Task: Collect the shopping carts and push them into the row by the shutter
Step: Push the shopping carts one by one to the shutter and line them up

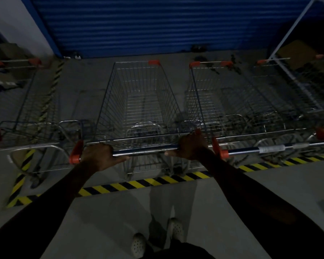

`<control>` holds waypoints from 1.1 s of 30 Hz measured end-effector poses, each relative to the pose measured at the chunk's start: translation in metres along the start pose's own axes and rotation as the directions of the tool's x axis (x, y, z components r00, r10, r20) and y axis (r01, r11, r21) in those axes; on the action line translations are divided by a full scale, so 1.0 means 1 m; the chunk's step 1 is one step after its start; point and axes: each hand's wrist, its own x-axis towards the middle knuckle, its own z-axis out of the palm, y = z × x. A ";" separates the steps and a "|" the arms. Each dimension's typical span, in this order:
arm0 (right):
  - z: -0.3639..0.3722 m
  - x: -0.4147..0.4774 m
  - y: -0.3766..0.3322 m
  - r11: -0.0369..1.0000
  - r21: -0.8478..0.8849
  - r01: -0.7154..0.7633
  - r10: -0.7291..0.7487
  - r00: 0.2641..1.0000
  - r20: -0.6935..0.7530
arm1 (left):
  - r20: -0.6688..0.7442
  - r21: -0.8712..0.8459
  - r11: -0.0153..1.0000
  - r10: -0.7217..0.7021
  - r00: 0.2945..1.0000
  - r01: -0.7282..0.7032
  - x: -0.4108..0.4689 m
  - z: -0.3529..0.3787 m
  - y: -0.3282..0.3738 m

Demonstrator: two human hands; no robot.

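Observation:
A wire shopping cart (138, 101) with orange corner caps stands straight ahead of me, nose toward the blue roller shutter (157, 25). My left hand (99, 156) grips the left end of its metal handle bar (146, 151), and my right hand (191, 144) grips the right end. The cart sits between a cart on the left (26, 116) and a cart on the right (238, 109), roughly level with them. Its rear wheels are just past the yellow-and-black floor tape (138, 184).
More carts stand further right (303, 94) beside a white metal frame (292, 30). A white wall (13, 21) and striped floor tape (52, 86) border the left side. Dark small items (198, 47) lie at the shutter's foot. My white shoes (138, 243) are on grey concrete.

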 end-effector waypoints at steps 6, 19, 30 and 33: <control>-0.003 -0.004 0.000 1.000 -0.023 0.005 -0.004 1.000 0.019 | -0.012 -0.011 1.000 0.000 1.000 0.000 -0.001 0.003 0.001; 0.000 -0.018 0.001 1.000 0.006 0.002 -0.002 0.999 0.044 | 0.029 0.010 1.000 0.012 0.999 -0.013 -0.009 0.005 0.006; -0.022 -0.051 0.008 0.995 0.058 -0.078 0.071 0.990 0.122 | 0.021 0.011 1.000 -0.014 1.000 0.013 -0.017 0.004 0.029; -0.017 -0.048 0.009 0.994 0.054 -0.091 0.085 0.991 0.107 | 0.026 0.006 1.000 0.002 1.000 -0.002 -0.017 0.003 0.028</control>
